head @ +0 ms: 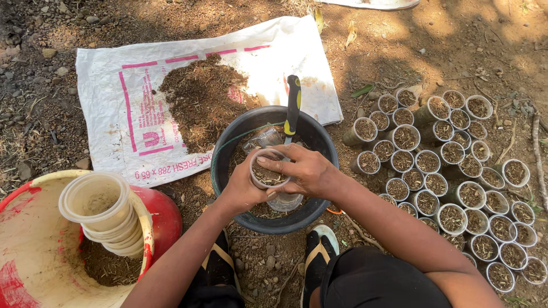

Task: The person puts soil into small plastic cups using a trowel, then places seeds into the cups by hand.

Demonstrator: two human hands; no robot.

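My left hand (242,188) grips a small clear plastic cup (267,175) filled with brown soil, held over a black bucket (225,149). My right hand (305,170) rests on the cup's rim, with its fingers pressing the soil at the top. A trowel with a black and yellow handle (293,105) stands in the bucket just behind the hands. A crumpled clear plastic piece (261,140) lies in the bucket's soil.
Several soil-filled cups (451,171) stand packed together on the ground at right. A white and pink sack (125,114) with a heap of soil (202,97) lies behind the bucket. At lower left a red and white basin (34,251) holds a stack of empty cups (103,214).
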